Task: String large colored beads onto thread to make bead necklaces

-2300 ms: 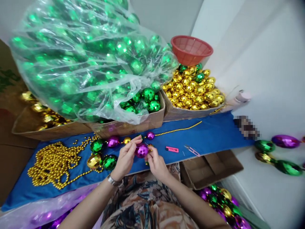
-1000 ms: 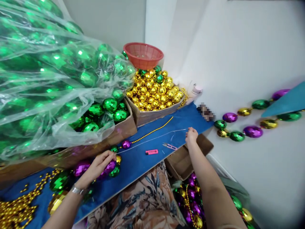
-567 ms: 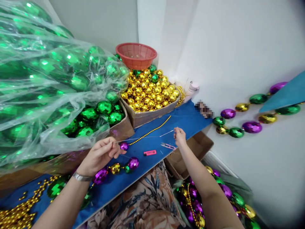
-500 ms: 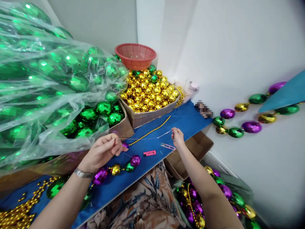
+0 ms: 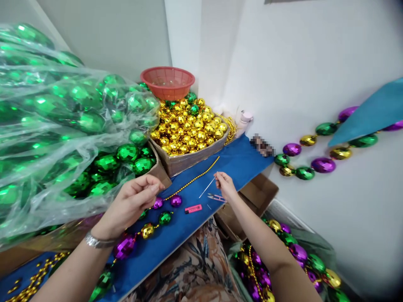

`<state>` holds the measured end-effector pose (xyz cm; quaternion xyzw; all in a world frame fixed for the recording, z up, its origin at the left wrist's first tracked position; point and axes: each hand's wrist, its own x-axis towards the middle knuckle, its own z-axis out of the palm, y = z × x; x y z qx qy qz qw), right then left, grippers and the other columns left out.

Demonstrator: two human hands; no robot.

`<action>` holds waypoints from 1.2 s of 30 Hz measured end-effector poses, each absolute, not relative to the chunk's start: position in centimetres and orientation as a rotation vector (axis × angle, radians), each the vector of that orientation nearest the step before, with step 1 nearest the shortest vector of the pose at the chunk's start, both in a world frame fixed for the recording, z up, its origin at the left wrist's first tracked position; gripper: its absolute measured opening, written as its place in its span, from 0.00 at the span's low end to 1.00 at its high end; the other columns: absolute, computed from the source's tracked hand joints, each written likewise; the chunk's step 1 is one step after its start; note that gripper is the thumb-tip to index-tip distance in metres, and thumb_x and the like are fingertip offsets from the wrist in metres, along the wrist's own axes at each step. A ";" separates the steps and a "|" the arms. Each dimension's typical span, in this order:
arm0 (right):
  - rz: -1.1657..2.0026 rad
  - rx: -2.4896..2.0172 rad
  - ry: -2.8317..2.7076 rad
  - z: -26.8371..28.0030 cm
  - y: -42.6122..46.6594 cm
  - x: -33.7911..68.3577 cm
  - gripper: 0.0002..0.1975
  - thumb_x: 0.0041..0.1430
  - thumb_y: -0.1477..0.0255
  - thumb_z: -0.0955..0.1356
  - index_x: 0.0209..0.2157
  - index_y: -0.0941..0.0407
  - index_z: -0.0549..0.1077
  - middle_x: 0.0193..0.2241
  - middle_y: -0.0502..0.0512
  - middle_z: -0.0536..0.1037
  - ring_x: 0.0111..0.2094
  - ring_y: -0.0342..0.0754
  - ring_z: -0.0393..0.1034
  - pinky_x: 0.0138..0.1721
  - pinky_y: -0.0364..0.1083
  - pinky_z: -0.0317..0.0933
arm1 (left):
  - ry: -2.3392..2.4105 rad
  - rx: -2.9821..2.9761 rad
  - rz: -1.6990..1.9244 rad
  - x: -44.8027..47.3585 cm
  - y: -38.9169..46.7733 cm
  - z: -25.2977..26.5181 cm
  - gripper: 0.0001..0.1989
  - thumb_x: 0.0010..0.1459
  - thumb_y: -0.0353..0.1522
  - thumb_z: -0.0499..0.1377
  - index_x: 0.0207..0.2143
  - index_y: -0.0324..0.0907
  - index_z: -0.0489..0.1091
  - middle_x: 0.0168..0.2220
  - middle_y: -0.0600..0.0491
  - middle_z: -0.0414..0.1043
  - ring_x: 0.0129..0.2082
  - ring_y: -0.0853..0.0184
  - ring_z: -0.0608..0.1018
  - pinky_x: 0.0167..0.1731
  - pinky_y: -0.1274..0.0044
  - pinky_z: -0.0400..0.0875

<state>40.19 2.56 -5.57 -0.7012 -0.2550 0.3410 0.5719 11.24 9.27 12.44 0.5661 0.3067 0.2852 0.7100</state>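
My right hand (image 5: 225,186) is closed in a pinch on one end of a thin, shiny needle (image 5: 207,188), which slants down to the left above the blue cloth. My left hand (image 5: 135,201) is also pinched closed, and whatever its fingertips hold is too fine to see. Below it runs a string of faceted beads, including a green bead (image 5: 164,218), a gold bead (image 5: 147,230) and a larger purple bead (image 5: 124,246). A separate purple bead (image 5: 176,201) sits beyond the green one. Near my right hand lie pink-handled thread snips (image 5: 216,197) and a pink lighter (image 5: 193,209).
Gold beads fill a cardboard box (image 5: 195,157), with a red basket (image 5: 167,90) behind. Bagged green beads (image 5: 91,121) crowd the left. A gold bead chain (image 5: 197,178) lies across the blue cloth (image 5: 248,161). Strung beads (image 5: 297,251) fill a bag lower right; a garland (image 5: 324,165) hangs right.
The thread stretched between my hands no longer shows. The needle now points down-left, and my right hand has come slightly left. The purple bead sits apart from the green bead. The view has shifted.
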 end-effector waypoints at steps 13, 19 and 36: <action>0.775 -1.774 -1.215 -2.7 3.0 36.3 0.17 0.63 0.61 0.64 0.51 0.49 0.71 0.47 0.56 0.73 0.41 0.47 0.71 0.42 0.45 0.66 | 0.822 1.092 0.680 11.2 7.3 7.2 0.10 0.56 0.37 0.63 0.37 0.40 0.71 0.18 0.60 0.59 0.16 0.80 0.54 0.15 0.85 0.46; 1.542 -0.852 -1.314 -1.2 2.9 28.3 0.32 0.62 0.47 0.58 0.56 0.55 0.65 0.22 0.46 0.70 0.22 0.41 0.68 0.26 0.40 0.64 | 0.801 1.050 0.644 11.7 6.4 7.1 0.10 0.56 0.38 0.63 0.35 0.40 0.71 0.17 0.61 0.58 0.15 0.80 0.53 0.15 0.85 0.46; 0.415 -1.416 -2.029 0.8 2.7 31.0 0.13 0.68 0.67 0.61 0.33 0.56 0.72 0.30 0.51 0.76 0.34 0.43 0.70 0.35 0.39 0.59 | 1.012 1.401 0.524 12.2 5.7 2.3 0.15 0.52 0.43 0.63 0.28 0.39 0.71 0.22 0.55 0.68 0.21 0.72 0.67 0.23 0.81 0.62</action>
